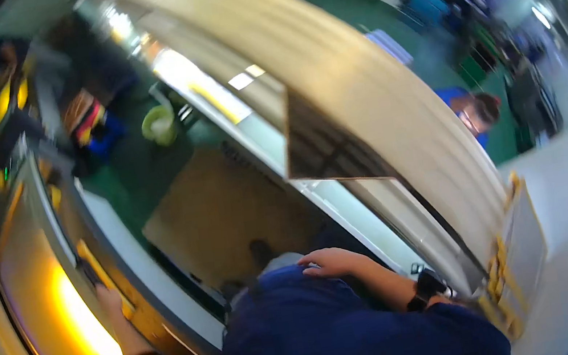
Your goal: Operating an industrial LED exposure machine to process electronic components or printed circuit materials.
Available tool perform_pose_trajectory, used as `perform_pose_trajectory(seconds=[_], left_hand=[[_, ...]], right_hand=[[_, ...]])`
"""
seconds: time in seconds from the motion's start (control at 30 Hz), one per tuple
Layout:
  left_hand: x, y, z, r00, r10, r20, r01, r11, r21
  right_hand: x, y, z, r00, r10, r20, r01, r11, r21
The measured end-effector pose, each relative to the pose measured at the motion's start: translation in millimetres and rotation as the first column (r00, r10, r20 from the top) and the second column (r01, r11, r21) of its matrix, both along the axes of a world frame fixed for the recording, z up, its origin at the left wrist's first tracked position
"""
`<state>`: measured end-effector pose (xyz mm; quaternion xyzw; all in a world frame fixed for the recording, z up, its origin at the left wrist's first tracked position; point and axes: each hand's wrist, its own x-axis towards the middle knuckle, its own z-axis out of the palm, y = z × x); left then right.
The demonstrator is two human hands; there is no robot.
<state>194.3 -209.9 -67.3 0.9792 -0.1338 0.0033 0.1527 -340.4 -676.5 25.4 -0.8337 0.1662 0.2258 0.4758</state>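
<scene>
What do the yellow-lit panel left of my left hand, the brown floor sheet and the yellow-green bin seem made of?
Panel: perhaps glossy metal or glass; it shows bright yellow glare. Floor sheet: maybe matte cardboard; flat, dull brown. Bin: probably plastic, finish blurred; bright colour.

No readable text, numbers or signs — as far as the blur allows
</scene>
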Motion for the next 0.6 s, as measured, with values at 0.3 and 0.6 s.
perform_pose_trajectory(seconds=[0.3,0.6], left_hand=[[-78,-33,8,0.993,0.081,0.08,-0.086,0.994,0.063],[-170,107,46,0.739,0.67,0.062,-0.671,0.726,0.151]], right_hand=[[87,25,27,0.981,0.183,-0.065,-0.175,0.978,0.116],[280,95,43,0.837,0.537,0.101,-0.525,0.842,-0.124]])
